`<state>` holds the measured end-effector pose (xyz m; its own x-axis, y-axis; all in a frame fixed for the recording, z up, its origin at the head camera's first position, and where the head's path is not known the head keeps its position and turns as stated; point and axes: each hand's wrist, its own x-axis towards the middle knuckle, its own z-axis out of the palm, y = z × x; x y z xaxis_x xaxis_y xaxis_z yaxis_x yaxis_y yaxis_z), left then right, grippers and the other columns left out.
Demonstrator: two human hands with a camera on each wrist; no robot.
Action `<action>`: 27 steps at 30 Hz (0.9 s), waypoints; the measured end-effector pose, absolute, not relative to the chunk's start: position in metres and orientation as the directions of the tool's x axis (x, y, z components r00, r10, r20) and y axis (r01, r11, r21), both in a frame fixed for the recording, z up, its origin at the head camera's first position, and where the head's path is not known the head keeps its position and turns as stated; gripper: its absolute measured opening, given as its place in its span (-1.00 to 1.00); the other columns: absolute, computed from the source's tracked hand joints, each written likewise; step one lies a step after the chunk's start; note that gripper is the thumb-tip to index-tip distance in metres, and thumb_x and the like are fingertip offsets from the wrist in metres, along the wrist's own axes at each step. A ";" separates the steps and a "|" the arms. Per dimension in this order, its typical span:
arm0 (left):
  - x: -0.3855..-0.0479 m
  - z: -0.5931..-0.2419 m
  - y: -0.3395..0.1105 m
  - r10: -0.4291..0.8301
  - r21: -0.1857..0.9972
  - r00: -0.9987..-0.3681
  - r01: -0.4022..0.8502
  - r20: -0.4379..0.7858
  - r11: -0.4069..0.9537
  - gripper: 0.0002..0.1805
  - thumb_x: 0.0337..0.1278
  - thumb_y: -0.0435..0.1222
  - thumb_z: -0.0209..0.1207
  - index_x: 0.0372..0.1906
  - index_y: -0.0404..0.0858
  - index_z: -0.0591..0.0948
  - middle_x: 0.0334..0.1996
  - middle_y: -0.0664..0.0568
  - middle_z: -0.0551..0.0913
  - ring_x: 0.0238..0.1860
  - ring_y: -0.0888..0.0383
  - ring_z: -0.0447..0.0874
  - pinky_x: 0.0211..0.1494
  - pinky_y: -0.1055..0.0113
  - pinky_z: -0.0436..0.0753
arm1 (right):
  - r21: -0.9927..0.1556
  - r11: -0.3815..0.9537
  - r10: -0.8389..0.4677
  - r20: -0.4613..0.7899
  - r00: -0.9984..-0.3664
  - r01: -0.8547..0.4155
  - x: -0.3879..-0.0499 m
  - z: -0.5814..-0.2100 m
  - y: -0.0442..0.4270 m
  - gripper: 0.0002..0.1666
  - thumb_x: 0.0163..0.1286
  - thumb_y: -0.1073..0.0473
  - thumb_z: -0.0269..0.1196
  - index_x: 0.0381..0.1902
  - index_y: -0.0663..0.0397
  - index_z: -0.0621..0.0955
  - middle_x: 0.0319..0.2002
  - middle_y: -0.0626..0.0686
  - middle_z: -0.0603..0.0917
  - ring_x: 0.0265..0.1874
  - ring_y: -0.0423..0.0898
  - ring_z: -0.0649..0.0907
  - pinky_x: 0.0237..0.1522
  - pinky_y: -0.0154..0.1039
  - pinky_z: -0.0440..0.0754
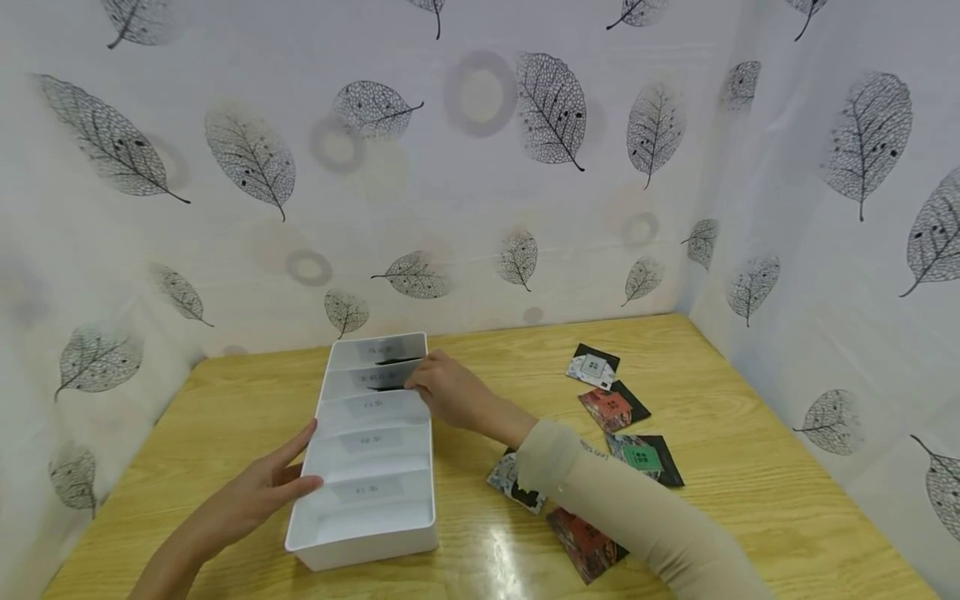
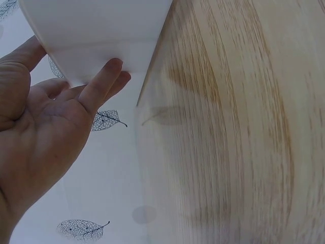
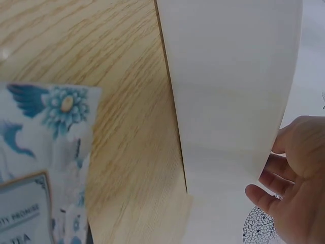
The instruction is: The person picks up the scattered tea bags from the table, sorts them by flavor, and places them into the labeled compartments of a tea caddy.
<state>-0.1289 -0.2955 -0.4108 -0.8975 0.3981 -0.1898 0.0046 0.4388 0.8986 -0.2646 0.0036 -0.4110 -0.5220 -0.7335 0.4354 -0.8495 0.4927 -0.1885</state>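
Observation:
A long white divided box stands on the table, with printed labels on the walls of its compartments. My right hand reaches over its right rim at the second compartment from the back. There its fingertips pinch the end of a dark tea packet, only a thin edge of which shows. Another dark packet stands in the rearmost compartment. In the right wrist view, the box wall hides the tips of the hand. My left hand rests against the box's left side, its fingers extended along the outer wall.
Several tea packets lie right of the box: a white-and-black one, a red one, a green-labelled one, a blue-and-white one and another red one. My right forearm passes over them. A leaf-patterned curtain surrounds the table.

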 end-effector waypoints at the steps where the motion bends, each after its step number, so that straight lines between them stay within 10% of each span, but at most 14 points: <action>1: -0.129 -0.411 -0.296 0.398 0.898 -0.897 0.006 -0.190 0.440 -0.06 0.57 -0.22 0.12 0.66 -0.31 -0.25 0.62 -0.38 -0.34 0.49 -0.48 0.12 0.26 0.20 0.56 | -0.195 0.492 -0.733 0.434 -0.524 -0.849 -0.265 -0.411 0.004 -0.76 0.43 0.44 0.25 -0.10 0.16 0.80 -0.11 0.05 0.80 -0.03 0.01 0.64 0.13 -0.22 0.57; 27: -0.127 -0.411 -0.296 0.397 0.900 -0.900 0.011 -0.180 0.435 -0.09 0.58 -0.22 0.11 0.67 -0.28 -0.22 0.63 -0.37 -0.27 0.49 -0.45 0.17 0.11 0.54 0.48 | -0.621 0.411 -0.637 0.328 -0.698 -0.667 -0.250 -0.380 0.064 -0.59 0.58 0.27 0.19 0.31 0.28 0.57 0.22 0.21 0.66 0.12 0.12 0.67 0.08 0.02 0.66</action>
